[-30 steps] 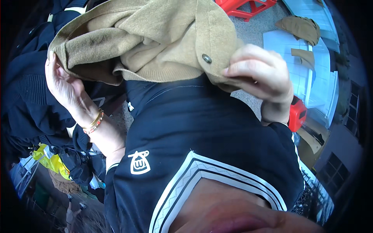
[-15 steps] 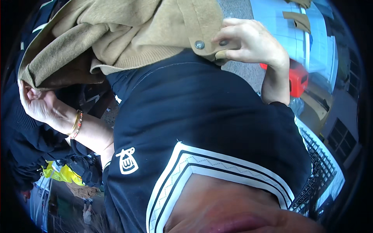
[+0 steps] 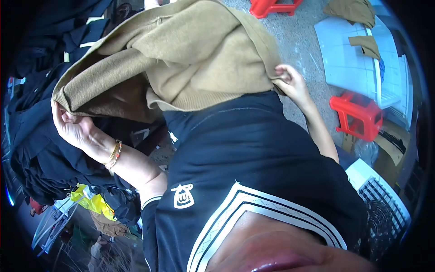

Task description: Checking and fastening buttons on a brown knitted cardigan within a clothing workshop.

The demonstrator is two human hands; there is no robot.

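A tan knit cardigan point(image 3: 204, 59) is spread in front of me, its folds hanging over my lap and its ribbed hem toward my dark shirt. My left hand point(image 3: 77, 129) pinches a corner of it at the left, fingers closed on the cloth. At the other side, my right hand point(image 3: 292, 84) grips the cardigan's front edge between thumb and fingers. The cloth is drawn out between both hands. No buttons show on it now.
A heap of dark clothes point(image 3: 36, 131) lies to the left, with a yellow bag point(image 3: 93, 204) below it. To the right are a red plastic stool point(image 3: 360, 115), a pale blue bin point(image 3: 337, 68) with tan fabric pieces point(image 3: 364, 45), and a fan point(image 3: 385, 213). Another red stool point(image 3: 274, 7) stands far ahead.
The cardigan's right front edge has turned, so its buttons no longer show. My right hand has moved farther from my body, keeping the edge. The whole view has shifted.
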